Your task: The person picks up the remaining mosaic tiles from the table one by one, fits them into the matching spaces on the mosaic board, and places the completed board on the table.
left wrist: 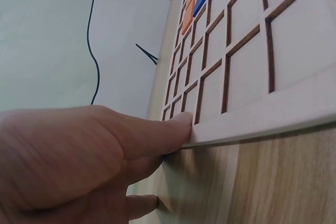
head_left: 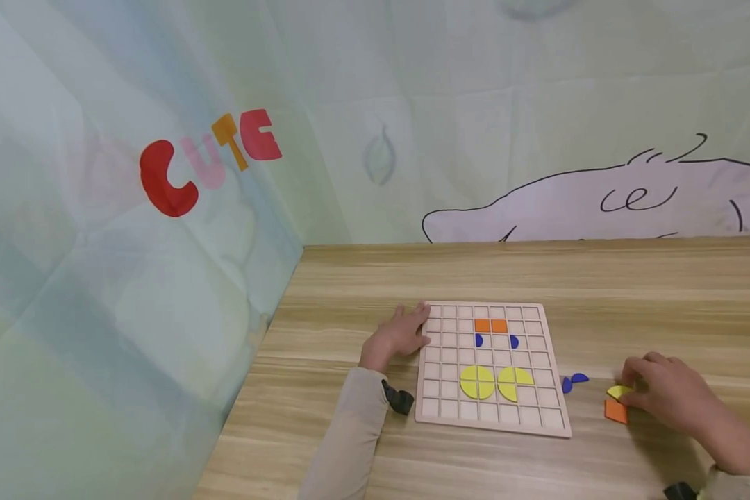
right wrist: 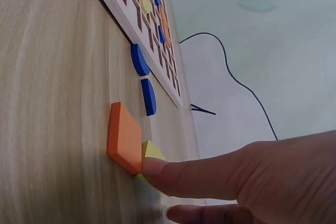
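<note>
Left hand (head_left: 400,332) at centre, fingers loosely extended, gripping nothing as the thumb (left wrist: 152,136) rests on the rim of the pale grid board (head_left: 433,354). And over at lower right, the right hand (head_left: 671,389): thumb and fingers close together, pinching a yellow quarter piece (head_left: 617,392)! Lifted or lying flat? Can't tell. An orange tile (head_left: 615,411) sits right beside it on the wooden table (head_left: 350,278).

Between hand and board, two loose blue half-discs (head_left: 579,378). On the board, right of centre in the frame: two orange squares (head_left: 482,326) side by side up top, two blue pieces (head_left: 514,342) set apart below them, then a full yellow disc (head_left: 469,391) of four quarters, and next to that, three yellow quarters (head_left: 507,393). Upper left, bright letters spell CUTE (head_left: 256,135) on the pale backdrop (head_left: 350,83).
</note>
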A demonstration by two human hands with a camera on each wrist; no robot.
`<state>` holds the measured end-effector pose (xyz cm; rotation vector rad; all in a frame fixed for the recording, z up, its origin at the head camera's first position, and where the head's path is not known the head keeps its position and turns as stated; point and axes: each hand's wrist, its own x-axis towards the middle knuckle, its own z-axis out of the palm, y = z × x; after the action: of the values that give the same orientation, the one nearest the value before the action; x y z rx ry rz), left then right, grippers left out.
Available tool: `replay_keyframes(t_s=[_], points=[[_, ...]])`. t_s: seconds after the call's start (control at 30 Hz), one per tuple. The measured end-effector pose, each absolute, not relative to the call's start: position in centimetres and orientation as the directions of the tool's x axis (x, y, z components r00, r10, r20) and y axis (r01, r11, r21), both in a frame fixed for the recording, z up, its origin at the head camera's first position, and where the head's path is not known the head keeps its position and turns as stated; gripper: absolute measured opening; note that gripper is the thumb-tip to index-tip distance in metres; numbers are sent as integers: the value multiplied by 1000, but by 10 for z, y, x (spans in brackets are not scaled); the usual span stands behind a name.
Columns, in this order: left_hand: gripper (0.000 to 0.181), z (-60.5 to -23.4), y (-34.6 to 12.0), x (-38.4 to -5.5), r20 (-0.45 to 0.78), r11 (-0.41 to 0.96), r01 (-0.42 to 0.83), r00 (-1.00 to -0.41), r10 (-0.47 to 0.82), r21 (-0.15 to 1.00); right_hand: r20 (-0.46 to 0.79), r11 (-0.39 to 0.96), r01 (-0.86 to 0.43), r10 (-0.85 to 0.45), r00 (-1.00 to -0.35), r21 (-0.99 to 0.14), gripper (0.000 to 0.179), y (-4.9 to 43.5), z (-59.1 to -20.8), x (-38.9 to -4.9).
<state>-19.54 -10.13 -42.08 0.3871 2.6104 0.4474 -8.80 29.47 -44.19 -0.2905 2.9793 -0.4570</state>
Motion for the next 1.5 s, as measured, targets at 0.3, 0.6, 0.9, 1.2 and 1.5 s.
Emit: replay_keyframes(t_s=[0.3, 0.6, 0.9, 1.2, 1.5], points=[[63, -422, -101, -196, -389, 907, 209, -851, 353, 365, -34, 946, -211, -226, -974, -245, 31, 295, -445, -83], [63, -423, -101, -196, -389, 907, 215, -849, 357, 363, 21, 936, -245, -248, -969, -254, 31, 295, -447, -80], [63, -422, -101, -195, -383, 906, 223, -850, 362, 360, 381, 865, -404, -280, -881, -297, 27, 277, -448, -82], [63, -421, -101, -195, -382, 905, 219, -851, 360, 365, 600, 779, -571, -333, -727, -259, 22, 251, -447, -92], [63, -421, -102, -195, -383, 903, 215, -850, 361, 372, 663, 672, -694, -400, -633, -257, 33, 224, -452, -98]])
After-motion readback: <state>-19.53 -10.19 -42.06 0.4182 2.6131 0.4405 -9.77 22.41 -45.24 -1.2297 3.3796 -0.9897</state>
